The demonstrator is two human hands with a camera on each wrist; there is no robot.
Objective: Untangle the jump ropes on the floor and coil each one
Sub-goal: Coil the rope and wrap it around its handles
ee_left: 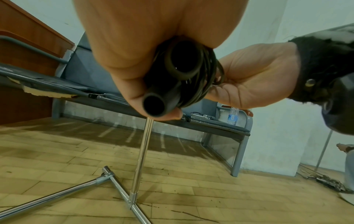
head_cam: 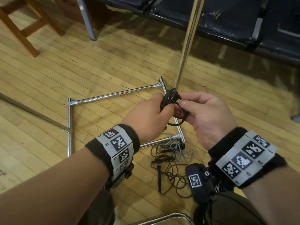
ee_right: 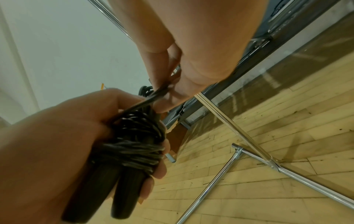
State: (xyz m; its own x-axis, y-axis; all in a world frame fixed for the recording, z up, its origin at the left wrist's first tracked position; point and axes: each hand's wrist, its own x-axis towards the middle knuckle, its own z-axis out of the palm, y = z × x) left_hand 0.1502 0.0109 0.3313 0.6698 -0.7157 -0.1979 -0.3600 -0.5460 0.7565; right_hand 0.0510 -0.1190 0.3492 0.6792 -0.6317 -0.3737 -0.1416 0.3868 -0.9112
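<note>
**One rope nearly coiled in the hands, a tangle left on the floor**

The left hand (head_cam: 151,114) is wrapped round a black jump rope (ee_right: 134,141): its two handles (ee_left: 162,91) lie side by side in the fist, with the cord wound round them in many turns. The right hand (head_cam: 206,117) pinches the free loop of that cord (head_cam: 176,122) between thumb and fingertips, just beside the bundle, held above the floor in front of the person.

Judging by how it bends, the cord is thin, light and springy with a slick skin, so loose turns would likely slip or spring open; the stiff handles look like the sound place to grip, and the last loop probably needs tucking under a turn while kept taut.

On the wooden floor (head_cam: 48,75) below the wrists lies the remaining tangle (head_cam: 170,168): dark cords and a paler grey cord (head_cam: 186,155) looped through each other. At least two ropes seem to be there, though the exact count cannot be told. One slim dark handle (head_cam: 159,177) lies clear, and a stubby pair lies near the chrome rack base (head_cam: 113,95).
</note>
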